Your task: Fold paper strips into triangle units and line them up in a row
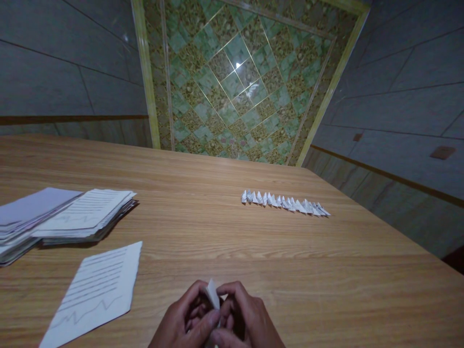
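Note:
Close to the table's near edge, my two hands meet around a small folded piece of white paper (212,295). My left hand (186,316) pinches it between thumb and fingers. From the other side my right hand (248,314) grips it with curled fingers, its thumb low on the piece. A pointed tip sticks up between the fingers; the lower part is hidden. To the left a single sheet of paper (101,285) with lines and a zigzag mark lies flat. Farther off, a row of small folded paper pieces (284,202) stands on the table.
Stacks of paper sheets (83,212) lie at the left on the wooden table (188,232). Beyond the table's far edge is a patterned green tiled floor (235,96), with tiled walls (406,92) on both sides.

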`<action>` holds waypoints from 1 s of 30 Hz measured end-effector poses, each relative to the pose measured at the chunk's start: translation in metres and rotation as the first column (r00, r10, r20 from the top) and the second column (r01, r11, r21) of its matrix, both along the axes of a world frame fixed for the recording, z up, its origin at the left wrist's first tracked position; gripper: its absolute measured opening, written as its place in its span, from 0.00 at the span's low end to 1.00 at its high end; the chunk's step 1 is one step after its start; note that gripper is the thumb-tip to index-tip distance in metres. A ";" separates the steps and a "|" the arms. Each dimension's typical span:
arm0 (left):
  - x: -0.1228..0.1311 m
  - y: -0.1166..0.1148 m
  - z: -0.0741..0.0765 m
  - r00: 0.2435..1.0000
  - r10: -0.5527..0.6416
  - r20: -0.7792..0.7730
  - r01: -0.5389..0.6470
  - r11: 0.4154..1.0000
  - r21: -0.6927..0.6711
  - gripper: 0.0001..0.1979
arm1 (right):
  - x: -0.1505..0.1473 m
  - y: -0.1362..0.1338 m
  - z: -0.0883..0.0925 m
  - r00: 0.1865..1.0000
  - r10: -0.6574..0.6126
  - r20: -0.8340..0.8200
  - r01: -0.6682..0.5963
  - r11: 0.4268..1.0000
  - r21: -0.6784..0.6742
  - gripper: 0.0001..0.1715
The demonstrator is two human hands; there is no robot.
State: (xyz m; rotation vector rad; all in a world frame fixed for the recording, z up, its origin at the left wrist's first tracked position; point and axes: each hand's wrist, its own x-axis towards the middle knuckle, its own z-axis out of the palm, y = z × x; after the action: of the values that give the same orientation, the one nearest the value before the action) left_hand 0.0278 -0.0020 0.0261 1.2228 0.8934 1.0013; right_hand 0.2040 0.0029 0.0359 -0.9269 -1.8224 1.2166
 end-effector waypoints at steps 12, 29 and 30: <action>0.000 -0.001 0.011 0.994 0.061 0.091 -0.054 0.995 -0.085 0.22 | 0.001 -0.001 0.000 0.989 -0.027 -0.142 0.013 0.995 -0.103 0.34; 0.002 0.001 0.007 0.990 0.051 0.130 -0.038 0.994 -0.101 0.25 | 0.001 -0.001 0.002 0.977 -0.044 -0.208 -0.011 0.967 -0.253 0.39; 0.002 0.001 0.007 0.991 0.053 0.122 -0.040 0.994 -0.103 0.25 | 0.001 0.000 0.001 0.977 -0.046 -0.209 -0.009 0.967 -0.254 0.39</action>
State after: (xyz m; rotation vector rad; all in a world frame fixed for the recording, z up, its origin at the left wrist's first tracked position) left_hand 0.0297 -0.0012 0.0330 1.0474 0.8672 1.0462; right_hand 0.2051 0.0025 0.0371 -0.9097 -1.5100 1.5015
